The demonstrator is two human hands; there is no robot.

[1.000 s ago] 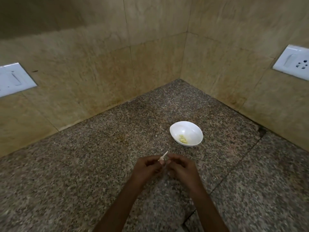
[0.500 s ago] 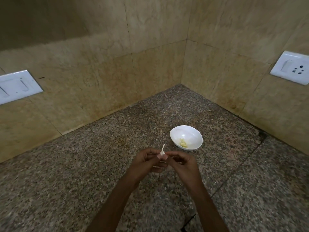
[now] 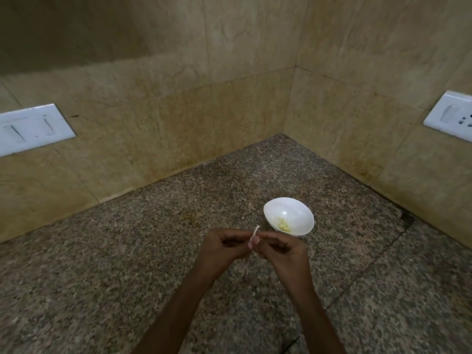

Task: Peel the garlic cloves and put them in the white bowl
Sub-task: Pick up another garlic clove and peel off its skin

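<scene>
A small garlic clove (image 3: 253,241) is held between both hands, in the air above the speckled stone counter (image 3: 115,251) and near the white bowl (image 3: 301,210), on the person's side of it. The left hand (image 3: 221,247) is curled and the clove is pinched by its thumb and forefinger. The right hand (image 3: 279,251) is curled too, and a thin pale strip of skin (image 3: 256,229), which stands up from the clove, seems to be pinched by its fingertips. How much of the clove is bare cannot be told, because most of it is hidden by the fingers.

The clove is judged to be very light and firm, but easily bruised if squeezed hard; once peeled it is probably a little sticky. The skin is thin, dry and papery and is expected to tear easily, so it is better taken at a loose edge near the tip, while the body is gripped at its sides. A few yellowish peeled pieces (image 3: 283,224) are seen in the bowl.

No brand, label or writing can be read; the white switch plate (image 3: 33,129) on the left wall and the socket plate (image 3: 449,116) on the right wall are plain
</scene>
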